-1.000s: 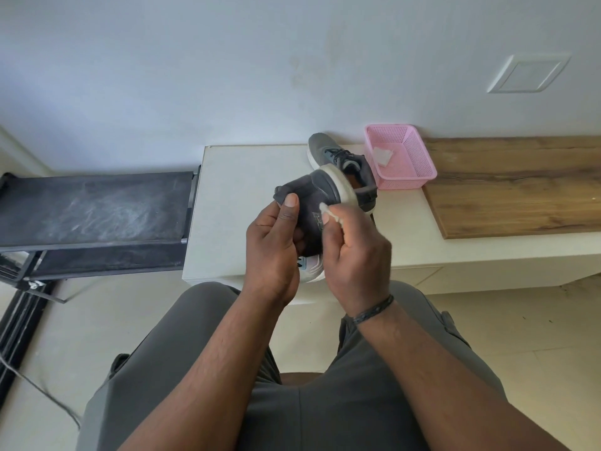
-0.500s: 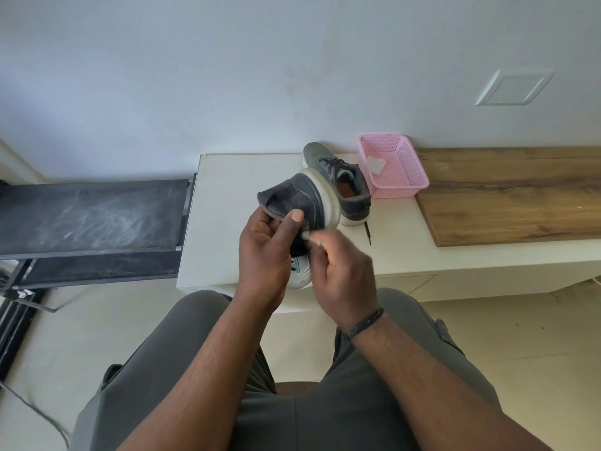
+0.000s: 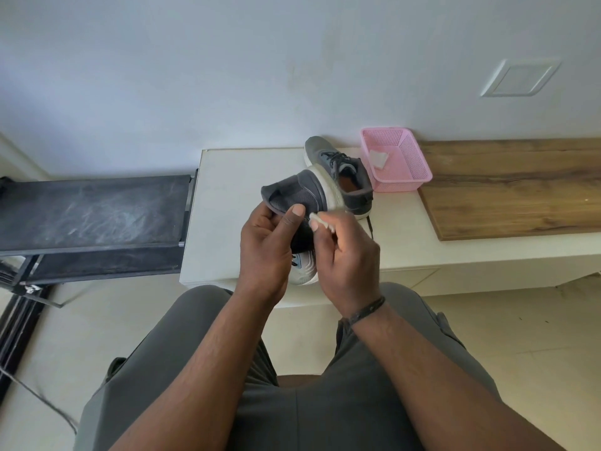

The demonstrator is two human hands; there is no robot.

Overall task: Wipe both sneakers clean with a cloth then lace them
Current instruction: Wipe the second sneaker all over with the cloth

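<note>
My left hand [image 3: 270, 245] grips a grey sneaker [image 3: 299, 196] with a white sole, held on its side above the front edge of the white table [image 3: 227, 203]. Its heel points away from me and its toe pokes out below my hands. My right hand [image 3: 344, 252] pinches a small white cloth [image 3: 317, 219] against the sneaker's side near the sole. The second grey sneaker [image 3: 338, 164] stands upright on the table just behind, black laces threaded, one lace end trailing toward the table's front.
A pink mesh basket [image 3: 409, 161] holding a white scrap sits right of the second sneaker. A wooden board [image 3: 507, 190] covers the table's right part. A dark metal rack [image 3: 91, 216] stands to the left. My grey-trousered legs fill the foreground.
The right hand with the cloth has slid down the sneaker's side from near the sole's edge toward my left thumb. The held sneaker has tilted slightly left.
</note>
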